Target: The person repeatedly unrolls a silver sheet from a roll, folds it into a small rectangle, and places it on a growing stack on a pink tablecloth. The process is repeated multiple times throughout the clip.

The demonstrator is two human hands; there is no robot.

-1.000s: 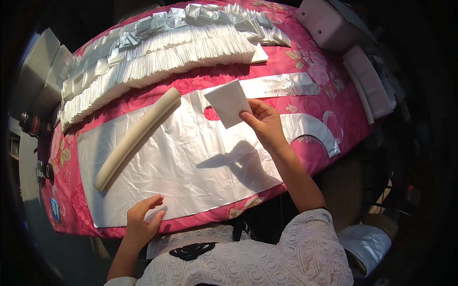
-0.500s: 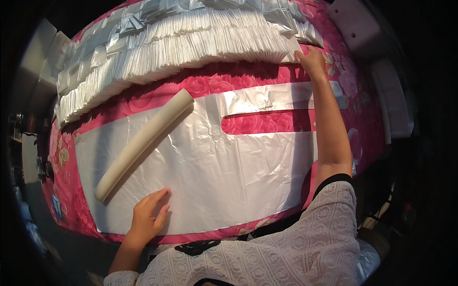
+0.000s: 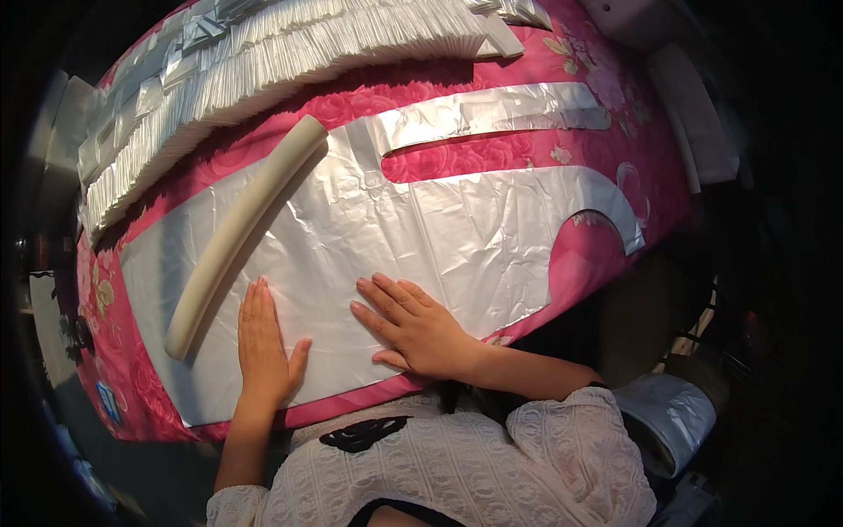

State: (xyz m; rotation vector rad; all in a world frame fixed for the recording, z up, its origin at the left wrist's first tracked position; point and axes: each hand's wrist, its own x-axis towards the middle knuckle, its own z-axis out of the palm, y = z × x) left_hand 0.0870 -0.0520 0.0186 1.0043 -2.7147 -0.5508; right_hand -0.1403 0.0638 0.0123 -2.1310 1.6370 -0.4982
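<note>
A silvery plastic sheet [image 3: 457,241], creased and cut with handle-like strips at its right end, lies flat across a pink floral cloth. My left hand [image 3: 265,347] rests on its near left part, fingers stretched out together and thumb apart. Further right, my right hand [image 3: 413,329] lies flat on the same sheet with its fingers spread. Neither hand holds anything. An off-white roller or tube [image 3: 241,233] lies slantwise on the sheet, beyond and left of my left hand, apart from it.
Long rows of folded white packets [image 3: 290,75] stand packed along the table's far side. The pink floral cloth [image 3: 364,104] covers the table. Pale boxes [image 3: 694,123] stand past its right edge, and a small blue packet [image 3: 108,401] lies at the near left corner.
My right hand has come back from the far right packets down onto the sheet. My left hand has flattened onto the sheet. The view has shifted somewhat.
</note>
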